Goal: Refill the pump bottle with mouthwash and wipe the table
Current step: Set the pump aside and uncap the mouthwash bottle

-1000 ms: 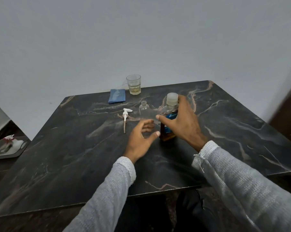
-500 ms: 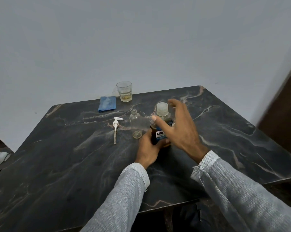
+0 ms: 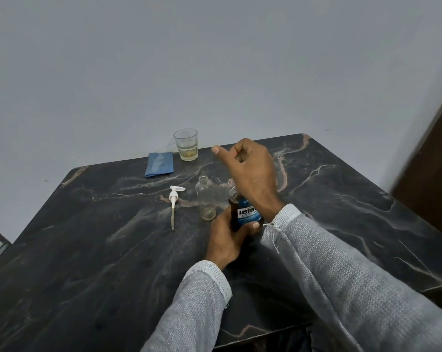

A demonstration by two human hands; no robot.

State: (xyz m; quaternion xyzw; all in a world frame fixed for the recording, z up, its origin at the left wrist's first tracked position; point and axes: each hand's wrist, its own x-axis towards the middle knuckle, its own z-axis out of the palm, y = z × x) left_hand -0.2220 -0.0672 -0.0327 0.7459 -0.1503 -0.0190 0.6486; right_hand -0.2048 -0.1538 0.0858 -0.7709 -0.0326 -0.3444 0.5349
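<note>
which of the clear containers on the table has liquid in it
The drinking glass at the far edge, beside the blue cloth: yellowish liquid sits in its bottom. The small clear bottle near the pump head looks empty, its neck open.

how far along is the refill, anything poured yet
Done: the pump head is off and lies on the table beside the open, empty-looking pump bottle. In hand: the left hand grips the mouthwash bottle while the right hand covers its top. Left: pouring, refitting the pump, wiping with the blue cloth.
</note>
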